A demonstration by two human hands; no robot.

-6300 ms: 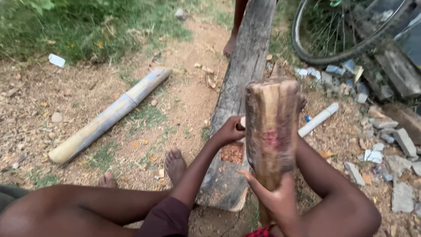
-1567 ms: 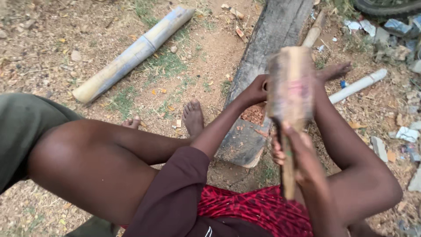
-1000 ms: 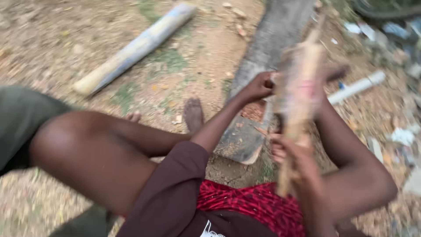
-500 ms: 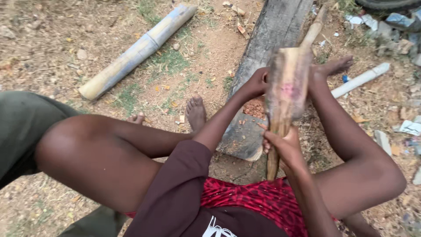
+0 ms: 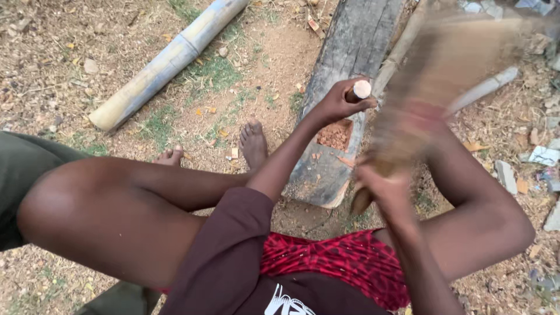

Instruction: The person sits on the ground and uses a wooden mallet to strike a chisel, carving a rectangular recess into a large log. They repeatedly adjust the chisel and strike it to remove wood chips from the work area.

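Note:
My left hand (image 5: 340, 104) is closed around a short tool with a round, pale wooden handle end (image 5: 361, 89), held upright on a weathered grey plank (image 5: 350, 41). Just below that hand, a rectangular notch (image 5: 333, 135) cut in the plank shows reddish chips. My right hand (image 5: 382, 182) grips the narrow handle of a heavy wooden mallet (image 5: 449, 76). The mallet's thick head is blurred with motion, up and to the right of the tool. My bent legs and bare feet (image 5: 255, 143) lie left of the plank.
A long bamboo pole (image 5: 169, 58) lies on the dirt at upper left. A pale pipe (image 5: 484, 87) rests right of the plank. Broken stone and scraps (image 5: 542, 156) litter the right side. Grass patches dot the bare ground.
The mallet was upright, close over the tool, and has swung up to the right, now blurred. My left hand has stayed on the tool at the plank.

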